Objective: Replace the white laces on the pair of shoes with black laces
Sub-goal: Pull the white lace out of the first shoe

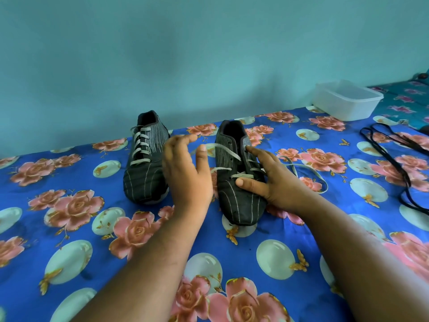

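Your right hand (276,182) rests spread on the right shoe (239,182), toe toward you. Your left hand (185,166) hovers open just left of it, apparently blurred, nearer the loosened white lace (227,152). Black laces (394,145) lie well right.

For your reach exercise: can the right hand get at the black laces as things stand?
Probably yes: the black laces lie loose on the floral cloth beyond the right hand, nothing lying between.
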Motion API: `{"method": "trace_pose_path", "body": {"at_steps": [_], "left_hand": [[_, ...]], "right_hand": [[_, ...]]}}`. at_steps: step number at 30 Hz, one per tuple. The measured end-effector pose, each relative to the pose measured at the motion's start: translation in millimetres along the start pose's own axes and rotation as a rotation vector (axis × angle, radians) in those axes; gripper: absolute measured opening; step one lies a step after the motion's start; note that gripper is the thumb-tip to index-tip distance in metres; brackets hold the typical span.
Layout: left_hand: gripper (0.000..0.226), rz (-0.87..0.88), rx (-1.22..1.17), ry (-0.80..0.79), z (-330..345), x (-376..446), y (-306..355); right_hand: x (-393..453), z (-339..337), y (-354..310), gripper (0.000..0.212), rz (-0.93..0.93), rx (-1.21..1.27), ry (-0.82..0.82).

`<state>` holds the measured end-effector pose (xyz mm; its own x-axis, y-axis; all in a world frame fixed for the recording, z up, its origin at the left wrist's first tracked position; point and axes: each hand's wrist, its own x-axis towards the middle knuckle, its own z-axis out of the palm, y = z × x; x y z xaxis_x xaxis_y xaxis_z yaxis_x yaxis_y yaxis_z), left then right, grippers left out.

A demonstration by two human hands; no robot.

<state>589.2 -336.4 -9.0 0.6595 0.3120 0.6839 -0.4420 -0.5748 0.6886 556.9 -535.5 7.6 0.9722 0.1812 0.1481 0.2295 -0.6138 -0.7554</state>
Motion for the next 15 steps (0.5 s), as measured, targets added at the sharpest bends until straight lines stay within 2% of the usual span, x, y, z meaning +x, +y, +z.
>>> {"method": "trace_pose_path", "body": {"at_steps": [4,9,11,15], "left_hand": [[0.043,0.039,0.075,-0.257,8.0,-8.0,5.6],[0.026,0.008,0.04,-0.348,11.0,-13.8,0.5],[0.023,-0.019,0.019,-0.308,11.1,-13.2,4.1],[0.024,-0.213,-0.24,-0.022,6.1,-3.9,9.8]], "right_hand": [[0.7,0.6,1.5,0.1,-0.003,0.009,0.003],[2.1,1.0,3.7,0.1,-0.006,0.011,0.003],[2.4,1.1,4.6,0.1,-0.006,0.018,0.001],[1.6,0.8,4.5,0.1,-0.002,0.033,-0.005]]}}
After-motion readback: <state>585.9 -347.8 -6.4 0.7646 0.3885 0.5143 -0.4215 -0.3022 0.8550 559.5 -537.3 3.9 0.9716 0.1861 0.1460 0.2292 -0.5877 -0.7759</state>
